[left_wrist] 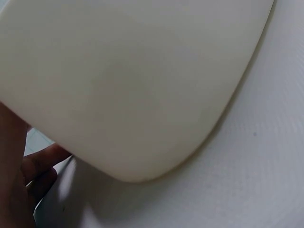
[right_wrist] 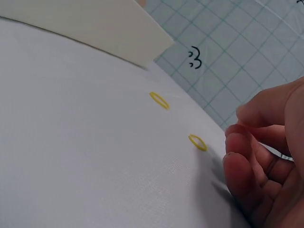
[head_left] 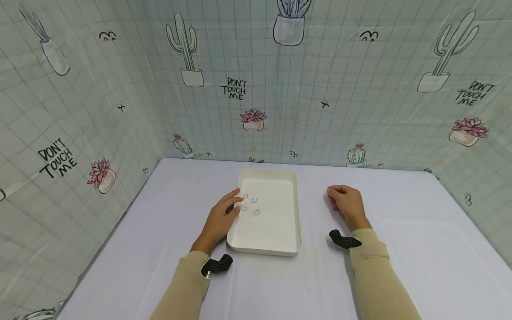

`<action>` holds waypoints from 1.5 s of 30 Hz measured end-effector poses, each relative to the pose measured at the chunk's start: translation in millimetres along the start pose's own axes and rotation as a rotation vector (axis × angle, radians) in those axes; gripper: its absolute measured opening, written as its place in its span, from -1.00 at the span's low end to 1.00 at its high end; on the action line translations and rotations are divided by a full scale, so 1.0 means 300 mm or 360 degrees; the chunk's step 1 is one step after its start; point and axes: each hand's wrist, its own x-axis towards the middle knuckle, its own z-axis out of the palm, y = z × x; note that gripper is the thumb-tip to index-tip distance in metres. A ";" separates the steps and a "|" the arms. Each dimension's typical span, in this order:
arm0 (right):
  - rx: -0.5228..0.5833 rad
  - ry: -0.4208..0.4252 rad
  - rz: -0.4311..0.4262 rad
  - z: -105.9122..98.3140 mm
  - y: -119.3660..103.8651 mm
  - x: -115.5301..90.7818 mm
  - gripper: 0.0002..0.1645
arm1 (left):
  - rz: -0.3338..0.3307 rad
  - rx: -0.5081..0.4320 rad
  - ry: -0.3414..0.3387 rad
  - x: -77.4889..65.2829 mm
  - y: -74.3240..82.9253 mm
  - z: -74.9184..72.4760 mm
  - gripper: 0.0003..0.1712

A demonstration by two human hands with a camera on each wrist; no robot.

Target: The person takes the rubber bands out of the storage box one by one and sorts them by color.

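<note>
Left of hands [head_left: 218,218]: fingers apart, touching white tray [head_left: 276,254] at left rim
Right of hands [head_left: 349,205]: fingers curled, tips gathered; can't tell if pinching
Yellow rings [right_wrist: 195,146]: two, on bench [head_left: 400,213], near right fingertips
Tray rings [head_left: 257,215]: inside, left side

Head view's high, facing forward and down over the tray [head_left: 276,222]; left-wrist view's right up against its near-left corner; right-wrist view's low on its right, facing past, sharing that side with head.
</note>
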 end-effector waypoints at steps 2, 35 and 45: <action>0.0059 -0.0011 0.0002 0.007 0.004 -0.002 -0.59 | 0.0005 -0.0007 -0.0002 -0.003 -0.002 0.001 -0.64; 0.0301 -0.0274 -0.0087 0.131 -0.094 -0.057 -0.51 | 0.0029 -0.0023 0.0043 -0.015 -0.010 0.001 -0.65; 0.0329 -0.0396 -0.0158 0.162 -0.122 -0.083 -0.52 | 0.0013 -0.0033 0.0047 -0.009 -0.013 0.010 -0.66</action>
